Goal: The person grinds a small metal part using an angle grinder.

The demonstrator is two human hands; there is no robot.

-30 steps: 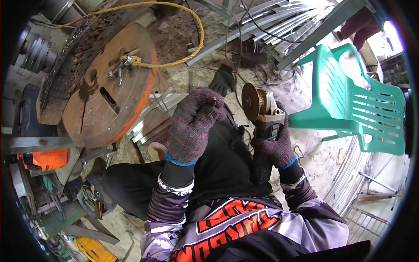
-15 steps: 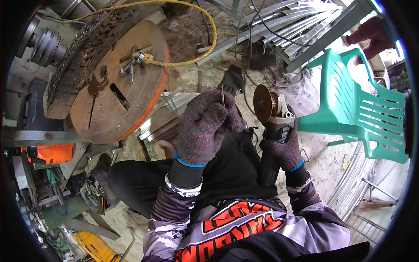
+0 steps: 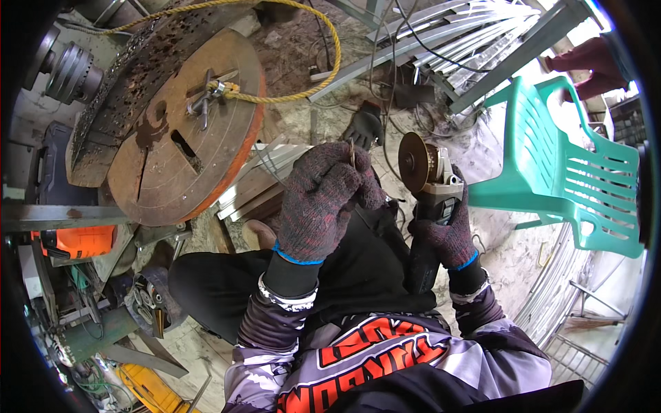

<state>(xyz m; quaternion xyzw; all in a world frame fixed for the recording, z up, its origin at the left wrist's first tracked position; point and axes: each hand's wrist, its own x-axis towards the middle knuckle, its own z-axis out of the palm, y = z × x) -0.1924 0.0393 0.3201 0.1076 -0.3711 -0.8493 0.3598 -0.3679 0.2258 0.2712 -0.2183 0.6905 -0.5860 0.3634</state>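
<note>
My left hand (image 3: pixel 320 199), in a dark knitted work glove with a blue cuff, is closed with the fingertips pinched. From the pinch a slim metal bit (image 3: pixel 352 150) sticks up; the glove hides its lower part. To its right, my right hand (image 3: pixel 447 237), gloved alike, wraps round the body of an angle grinder (image 3: pixel 423 268). The grinder's brownish disc (image 3: pixel 413 162) stands upright, facing left, a short gap from the bit. Whether the disc is spinning I cannot tell. Both hands are above my lap.
A big round rusty plate (image 3: pixel 186 131) with a metal clamp and a yellow rope (image 3: pixel 337 48) stands at the left. A green plastic chair (image 3: pixel 523 151) is at the right. A black glove (image 3: pixel 363 127), cables and metal strips (image 3: pixel 475 41) lie ahead. Another person's leg (image 3: pixel 589 62) shows far right.
Both hands keep nearly the same pose, with the bit and grinder held as before. At the far right, the other person's leg has shifted slightly.
</note>
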